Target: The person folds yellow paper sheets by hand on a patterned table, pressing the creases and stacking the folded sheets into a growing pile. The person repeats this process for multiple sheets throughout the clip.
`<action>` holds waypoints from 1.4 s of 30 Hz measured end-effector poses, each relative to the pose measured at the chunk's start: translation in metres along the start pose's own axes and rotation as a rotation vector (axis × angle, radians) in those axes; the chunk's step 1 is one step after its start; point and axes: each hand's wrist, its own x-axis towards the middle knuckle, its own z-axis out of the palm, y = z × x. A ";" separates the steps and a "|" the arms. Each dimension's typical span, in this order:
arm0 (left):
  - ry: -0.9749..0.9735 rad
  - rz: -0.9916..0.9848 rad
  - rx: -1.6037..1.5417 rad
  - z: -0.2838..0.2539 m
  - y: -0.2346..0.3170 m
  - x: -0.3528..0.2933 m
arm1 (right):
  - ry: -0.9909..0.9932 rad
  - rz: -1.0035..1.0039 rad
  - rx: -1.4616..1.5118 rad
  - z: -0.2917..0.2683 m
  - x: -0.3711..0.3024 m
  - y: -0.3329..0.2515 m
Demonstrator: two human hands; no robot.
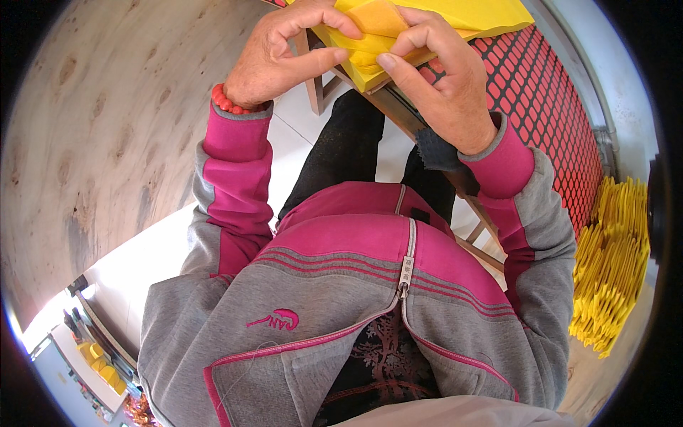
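At the top of the head view, a yellow folded sheet (371, 51), paper-like, is between my two hands. My left hand (284, 53), with a red bead bracelet at the wrist, has its thumb and index finger closed on the sheet's left edge. My right hand (448, 82) pinches the sheet from the right between thumb and index finger. An orange-yellow flap (377, 17) stands up between the hands. Beneath lies a larger bright yellow piece (480, 16), with its corner pointing toward me. The picture's upper edge cuts off part of the yellow material.
A red-and-black patterned cover (530, 92) lies to the right, over a wooden frame (402, 110). Many yellow folded pieces (612, 263) are stacked at far right. A large wood-grained board (107, 135) fills the left. Tools and yellow items (99, 363) sit at lower left.
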 end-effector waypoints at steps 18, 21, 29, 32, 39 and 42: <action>0.027 -0.031 -0.027 0.005 0.003 0.000 | 0.014 -0.038 -0.062 -0.001 -0.001 -0.001; 0.055 -0.058 -0.084 0.009 0.005 -0.001 | 0.011 -0.007 -0.042 0.000 -0.002 -0.001; 0.066 -0.091 -0.098 0.010 0.007 -0.001 | 0.042 -0.152 -0.207 0.000 -0.004 0.006; 0.062 -0.067 -0.096 0.010 0.005 0.000 | 0.049 -0.206 -0.284 0.000 -0.004 0.009; 0.066 0.009 -0.037 0.009 0.000 0.000 | 0.020 -0.138 -0.236 -0.002 -0.001 -0.001; 0.103 0.138 0.073 0.012 -0.006 0.002 | 0.145 -0.104 -0.041 0.000 0.004 -0.012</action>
